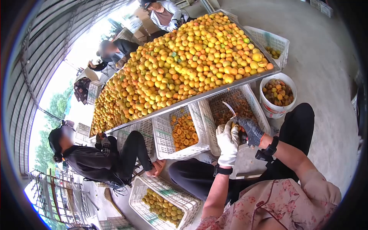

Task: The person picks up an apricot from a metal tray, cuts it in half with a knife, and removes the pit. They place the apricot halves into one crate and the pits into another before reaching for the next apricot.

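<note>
My left hand (227, 142), in a white glove, is closed with its fingertips against my right hand. My right hand (250, 131), in a dark grey glove, is closed too. A thin curved knife blade (229, 108) sticks up from between the fingertips and appears to be in my right hand; its handle is hidden. Whatever lies in my left fingers is covered by the gloves. Both hands are above a white crate (207, 122) holding dark, brownish fruit scraps (241, 108). Left of it, another white crate (161, 142) holds halved, pitted orange fruits (184, 132).
A metal-edged table (184, 102) heaped with apricot-like fruits (168, 73) stands ahead. A white bucket (267, 105) of fruit is at the right. A crate of yellowish fruits (163, 207) sits at the lower left. A person in black (92, 161) sits left; two others sit across the table.
</note>
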A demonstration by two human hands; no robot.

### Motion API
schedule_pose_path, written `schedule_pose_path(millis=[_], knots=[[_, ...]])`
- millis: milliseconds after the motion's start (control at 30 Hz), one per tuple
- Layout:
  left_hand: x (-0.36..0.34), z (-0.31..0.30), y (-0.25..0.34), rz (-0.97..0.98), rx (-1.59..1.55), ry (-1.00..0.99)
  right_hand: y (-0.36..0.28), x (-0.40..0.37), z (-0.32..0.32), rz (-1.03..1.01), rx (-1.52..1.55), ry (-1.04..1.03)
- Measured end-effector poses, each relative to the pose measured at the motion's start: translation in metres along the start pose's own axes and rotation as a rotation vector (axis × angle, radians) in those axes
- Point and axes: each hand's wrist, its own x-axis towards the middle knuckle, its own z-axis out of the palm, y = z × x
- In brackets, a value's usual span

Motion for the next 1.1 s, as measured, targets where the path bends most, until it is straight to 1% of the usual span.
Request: schedule_pose_path(millis=[67,100,133,200,233,267,333,367,400,433,467,533,567,600,633,667,700,733,767,800,867,900,933,1000,1033,1067,1100], knots=[[0.002,-0.006,0.006,0.023,0.25,-0.012,0.01,0.015,-0.008,-0.008,-0.014,-0.026],[0.003,-0.002,0.0,0.082,0.219,0.097,0.014,0.023,-0.011,0.039,0.037,-0.05],[0.001,0.001,-0.003,0.081,0.228,0.102,0.018,0.028,-0.012,0.086,0.089,-0.071],[0.0,0.007,-0.005,-0.009,0.246,0.137,0.02,0.028,0.004,-0.117,0.037,0.019],[0.001,0.012,-0.009,0.036,0.267,0.176,0.022,0.031,0.004,-0.116,0.036,0.011],[0.001,0.015,-0.011,0.036,0.272,0.18,0.024,0.035,0.001,-0.119,-0.007,0.014],[0.0,0.022,-0.013,-0.026,0.236,0.195,0.027,0.042,-0.003,-0.117,-0.05,0.016],[0.001,0.024,-0.008,-0.096,0.219,0.21,0.029,0.044,-0.005,-0.22,-0.141,0.018],[0.003,0.026,-0.006,-0.102,0.221,0.209,0.031,0.046,-0.006,-0.323,-0.232,0.021],[0.005,0.028,-0.005,-0.223,0.157,0.181,0.036,0.052,-0.007,-0.37,-0.257,0.109],[0.007,0.031,-0.005,-0.342,0.091,0.154,0.035,0.051,-0.003,-0.366,-0.257,0.11],[0.011,0.035,-0.004,-0.357,0.084,0.142,0.03,0.046,0.005,-0.442,-0.083,0.149],[0.014,0.035,0.002,-0.42,-0.061,0.171,0.022,0.041,0.008,-0.466,-0.153,0.167],[0.017,0.035,0.008,-0.48,-0.207,0.198,0.018,0.037,0.011,-0.463,-0.152,0.174],[0.019,0.033,0.014,-0.564,-0.288,0.186,0.015,0.033,0.012,-0.618,-0.317,0.195],[0.02,0.033,0.014,-0.568,-0.289,0.176,0.013,0.031,0.011,-0.77,-0.486,0.216],[0.019,0.035,0.014,-0.571,-0.364,0.218,0.016,0.04,0.005,-0.827,-0.527,0.214],[0.018,0.037,0.013,-0.575,-0.44,0.257,0.015,0.041,0.001,-0.821,-0.53,0.229],[0.017,0.041,0.009,-0.593,-0.573,0.267,0.011,0.04,0.002,-0.93,-0.634,0.222],[0.016,0.042,0.005,-0.6,-0.579,0.255,0.008,0.038,0.003,-1.035,-0.739,0.216],[0.012,0.053,-0.012,-0.545,-0.73,0.296,-0.001,0.033,0.006,-1.048,-0.849,0.225],[0.014,0.052,-0.013,-0.606,-0.818,0.284,-0.005,0.026,0.004,-1.033,-0.963,0.207],[0.014,0.054,-0.011,-0.705,-1.024,0.326,-0.003,0.028,0.0,-1.025,-0.976,0.211],[0.019,0.053,-0.008,-0.79,-1.244,0.312,-0.006,0.024,-0.002,-1.061,-0.989,0.145],[0.014,0.057,-0.039,-0.785,-1.258,0.123,-0.009,0.021,-0.002,-1.052,-1.004,0.121],[0.01,0.056,-0.043,-0.805,-1.212,0.084,-0.008,0.024,-0.004,-1.15,-1.106,0.153],[0.015,0.048,-0.029,-0.933,-1.273,0.094,-0.003,0.027,-0.007,-1.15,-1.117,0.157]])
